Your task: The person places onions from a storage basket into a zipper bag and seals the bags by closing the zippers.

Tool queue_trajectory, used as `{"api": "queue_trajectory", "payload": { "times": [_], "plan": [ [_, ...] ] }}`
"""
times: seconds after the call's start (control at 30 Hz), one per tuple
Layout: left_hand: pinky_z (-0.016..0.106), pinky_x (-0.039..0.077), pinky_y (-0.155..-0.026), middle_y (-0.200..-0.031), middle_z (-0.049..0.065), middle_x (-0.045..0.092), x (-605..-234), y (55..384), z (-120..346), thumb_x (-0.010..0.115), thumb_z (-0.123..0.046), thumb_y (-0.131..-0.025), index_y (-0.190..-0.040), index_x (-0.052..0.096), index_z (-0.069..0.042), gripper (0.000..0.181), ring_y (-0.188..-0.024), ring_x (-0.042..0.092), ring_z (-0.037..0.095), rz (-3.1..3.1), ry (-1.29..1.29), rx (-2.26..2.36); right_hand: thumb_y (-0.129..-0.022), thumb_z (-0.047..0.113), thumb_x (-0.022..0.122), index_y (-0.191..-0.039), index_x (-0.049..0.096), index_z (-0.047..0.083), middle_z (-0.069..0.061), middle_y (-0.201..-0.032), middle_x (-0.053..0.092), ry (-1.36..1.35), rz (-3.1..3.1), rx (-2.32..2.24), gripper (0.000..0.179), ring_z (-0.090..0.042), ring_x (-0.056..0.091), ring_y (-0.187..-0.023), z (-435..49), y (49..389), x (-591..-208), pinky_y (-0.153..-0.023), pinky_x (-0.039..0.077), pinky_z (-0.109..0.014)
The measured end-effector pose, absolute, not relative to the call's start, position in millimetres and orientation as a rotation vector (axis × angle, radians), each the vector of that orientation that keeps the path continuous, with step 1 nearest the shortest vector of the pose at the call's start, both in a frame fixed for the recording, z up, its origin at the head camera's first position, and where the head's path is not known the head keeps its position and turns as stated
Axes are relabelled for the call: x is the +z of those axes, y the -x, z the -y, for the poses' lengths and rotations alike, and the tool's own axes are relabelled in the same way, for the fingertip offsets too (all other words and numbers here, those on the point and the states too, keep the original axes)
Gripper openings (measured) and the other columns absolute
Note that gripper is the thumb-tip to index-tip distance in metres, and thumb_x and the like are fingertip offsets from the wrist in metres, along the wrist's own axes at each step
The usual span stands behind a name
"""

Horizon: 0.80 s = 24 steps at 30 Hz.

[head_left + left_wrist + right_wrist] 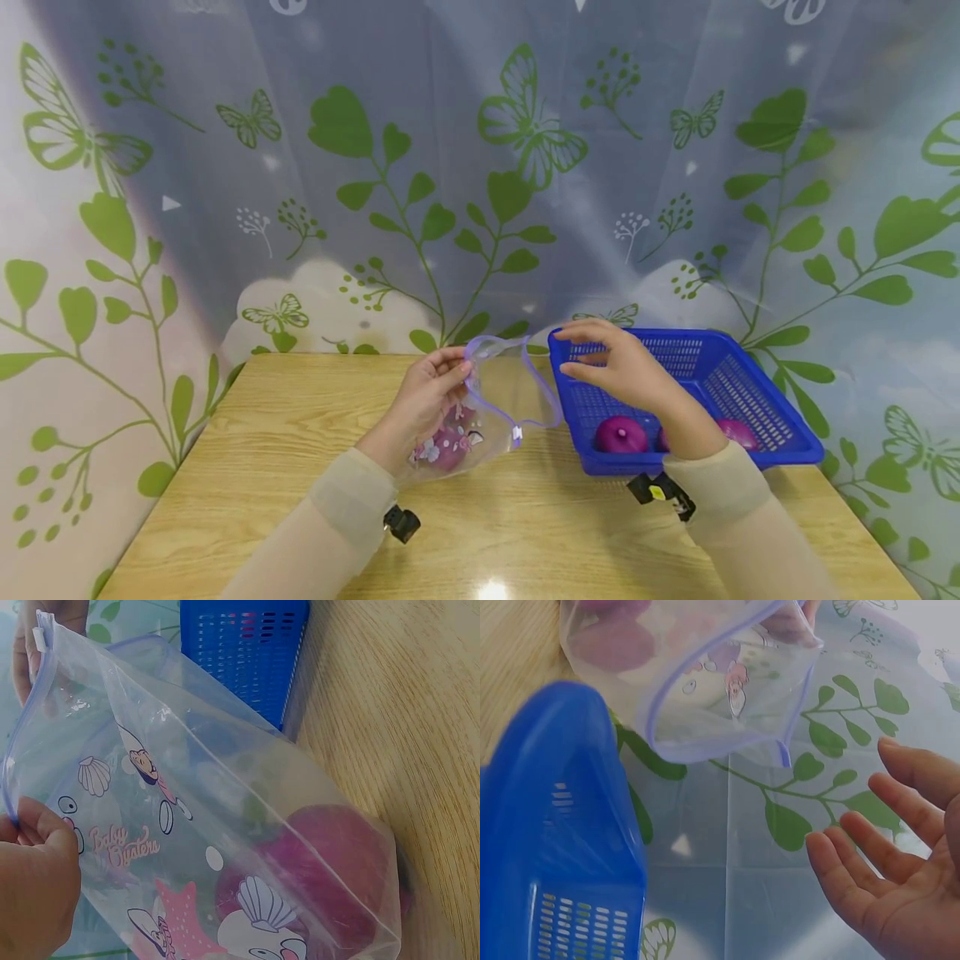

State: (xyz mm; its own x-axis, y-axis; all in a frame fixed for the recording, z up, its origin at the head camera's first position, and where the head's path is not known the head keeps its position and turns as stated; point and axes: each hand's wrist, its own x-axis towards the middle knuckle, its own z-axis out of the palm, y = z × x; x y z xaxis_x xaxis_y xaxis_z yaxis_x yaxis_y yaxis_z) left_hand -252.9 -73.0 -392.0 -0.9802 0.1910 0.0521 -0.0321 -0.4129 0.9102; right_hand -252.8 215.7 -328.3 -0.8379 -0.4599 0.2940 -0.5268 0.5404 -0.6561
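My left hand [422,404] pinches the purple-edged rim of a clear zip bag [491,446] printed with shells and cartoon figures. The bag's mouth gapes toward the right. Purple round red onions [330,877] lie at its bottom, seen through the plastic; their exact number is unclear. My right hand [626,367] hovers over the left side of a blue basket [564,392], fingers apart and holding nothing, as the right wrist view also shows. Inside the basket sit a red onion [621,434] on the left and another [738,433] on the right; my right wrist partly covers one between them.
Everything stands on a wooden table [300,450]. A patterned curtain [420,275] with green leaves and butterflies hangs right behind the table's back edge. The basket's slotted walls rise around its onions. Each wrist wears a small black camera [402,523].
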Motion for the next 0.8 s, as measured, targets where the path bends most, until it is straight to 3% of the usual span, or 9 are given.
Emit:
{"api": "queue_trajectory", "payload": {
  "times": [0.47,0.8],
  "plan": [
    [0.018,0.052,-0.072,-0.093,-0.001,0.059,-394.4,252.1,76.5,0.055,0.003,-0.1,-0.125,0.052,0.006,0.025,-0.081,0.059,0.01,-1.642,-0.243,2.51,-0.092,0.018,0.075,-0.134,0.06,0.007,-0.014,-0.137,0.055,-0.859,2.841,1.139,0.046,-0.033,0.052,-0.126,-236.6,266.8,-320.8,-0.103,0.048,-0.051],
    [0.019,0.052,-0.072,-0.093,0.0,0.06,-393.9,250.9,77.1,0.055,0.004,-0.099,-0.123,0.053,0.005,0.024,-0.081,0.059,0.01,-1.636,-0.227,2.521,-0.094,0.021,0.072,-0.132,0.061,0.003,-0.015,-0.129,0.062,-0.953,2.974,0.964,0.043,-0.036,0.057,-0.12,-248.7,282.9,-319.1,-0.099,0.049,-0.054]
  ]
}}
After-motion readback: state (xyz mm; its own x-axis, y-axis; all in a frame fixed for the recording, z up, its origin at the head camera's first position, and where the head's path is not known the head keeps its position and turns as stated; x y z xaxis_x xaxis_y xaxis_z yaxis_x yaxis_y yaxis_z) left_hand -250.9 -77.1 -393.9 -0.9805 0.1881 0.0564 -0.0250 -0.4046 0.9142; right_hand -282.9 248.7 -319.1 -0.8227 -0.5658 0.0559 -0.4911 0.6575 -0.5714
